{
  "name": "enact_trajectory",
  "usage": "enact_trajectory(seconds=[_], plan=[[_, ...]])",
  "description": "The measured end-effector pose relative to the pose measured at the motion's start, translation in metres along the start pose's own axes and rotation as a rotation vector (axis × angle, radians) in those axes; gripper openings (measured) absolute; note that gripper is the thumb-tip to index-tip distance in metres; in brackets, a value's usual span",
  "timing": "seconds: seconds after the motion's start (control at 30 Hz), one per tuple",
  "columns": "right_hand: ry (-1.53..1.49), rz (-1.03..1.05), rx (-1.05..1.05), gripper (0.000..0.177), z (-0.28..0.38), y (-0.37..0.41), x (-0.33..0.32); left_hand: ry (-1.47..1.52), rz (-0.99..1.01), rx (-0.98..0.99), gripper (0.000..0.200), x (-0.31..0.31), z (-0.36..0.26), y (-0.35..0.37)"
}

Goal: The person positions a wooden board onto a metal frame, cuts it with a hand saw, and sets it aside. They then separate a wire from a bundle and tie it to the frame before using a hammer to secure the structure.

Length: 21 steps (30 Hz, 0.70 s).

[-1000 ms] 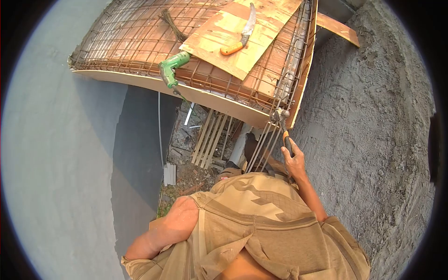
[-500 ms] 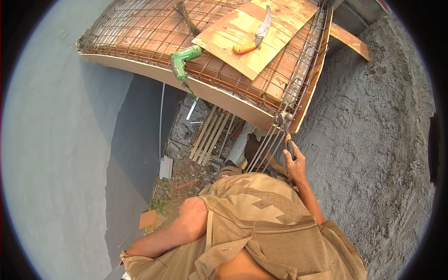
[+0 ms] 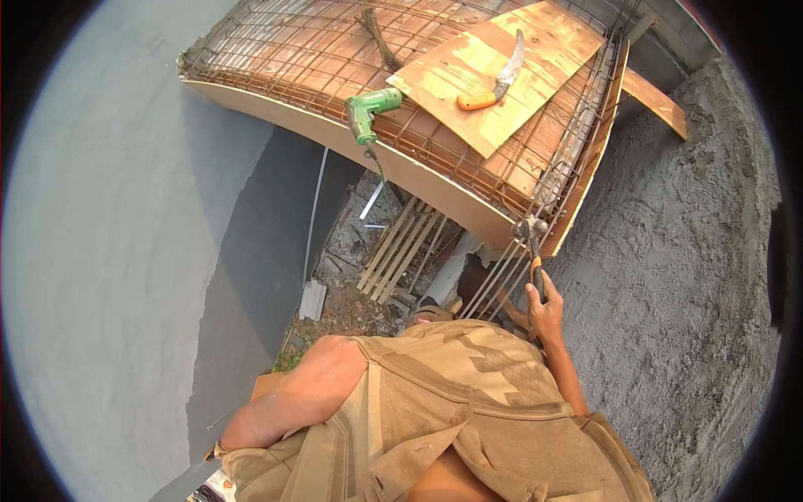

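pliers partly behind right hand

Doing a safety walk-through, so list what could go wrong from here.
The green drill lies at the formwork edge, its bit at the rim above the rubble below; a knock could send it over.
The right hand grips pliers at the rebar corner; a slip could drive the hand onto the bars.
The person leans over that open drop; no guard shows.

Left hand out of sight
The shirt hides the left hand; the right hand covers most of the pliers handles.
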State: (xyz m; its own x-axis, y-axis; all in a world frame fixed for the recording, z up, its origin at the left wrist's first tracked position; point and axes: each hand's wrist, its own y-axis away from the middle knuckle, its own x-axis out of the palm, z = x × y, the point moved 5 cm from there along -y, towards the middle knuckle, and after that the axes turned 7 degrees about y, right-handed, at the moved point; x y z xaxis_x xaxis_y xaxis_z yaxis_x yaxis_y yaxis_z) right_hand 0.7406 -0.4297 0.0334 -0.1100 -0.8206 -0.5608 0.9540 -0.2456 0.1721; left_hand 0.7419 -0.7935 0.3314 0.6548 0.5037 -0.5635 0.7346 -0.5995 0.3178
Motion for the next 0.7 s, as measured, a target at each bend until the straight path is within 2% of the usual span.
enact_trajectory(seconds=[0.13,0.2,0.3,0.37,0.4,0.43,0.53,0.63,0.7], plan=[[0.019,-0.007,-0.022,0.053,-0.001,0.003,0.000,-0.059,0.289,-0.071,0.018,-0.003,0.017,0.004],[0.035,-0.047,-0.097,0.053,-0.010,0.001,0.003,0.047,0.245,0.003,0.017,-0.012,0.009,0.002],[0.025,-0.029,-0.066,0.051,-0.014,0.001,0.007,0.320,0.179,0.031,0.015,-0.026,0.019,-0.004],[-0.016,0.107,0.172,0.049,0.016,0.006,0.002,0.610,0.049,-0.041,0.012,-0.034,0.040,-0.007],[-0.016,0.110,0.169,0.049,0.015,0.007,0.004,0.783,-0.059,-0.104,0.011,-0.036,0.053,-0.009],[-0.016,0.110,0.165,0.049,0.012,0.007,0.005,0.968,-0.204,-0.088,0.014,-0.036,0.064,-0.014],[-0.037,0.094,0.123,0.050,0.005,0.001,0.007,1.070,-0.385,-0.130,0.018,-0.034,0.091,-0.027],[0.002,0.099,0.130,0.051,0.012,0.003,0.003,1.083,-0.272,-0.204,0.020,-0.005,0.109,-0.038],[0.030,0.086,0.090,0.051,0.008,-0.001,0.003,1.094,-0.008,-0.273,0.020,0.031,0.103,-0.045]])
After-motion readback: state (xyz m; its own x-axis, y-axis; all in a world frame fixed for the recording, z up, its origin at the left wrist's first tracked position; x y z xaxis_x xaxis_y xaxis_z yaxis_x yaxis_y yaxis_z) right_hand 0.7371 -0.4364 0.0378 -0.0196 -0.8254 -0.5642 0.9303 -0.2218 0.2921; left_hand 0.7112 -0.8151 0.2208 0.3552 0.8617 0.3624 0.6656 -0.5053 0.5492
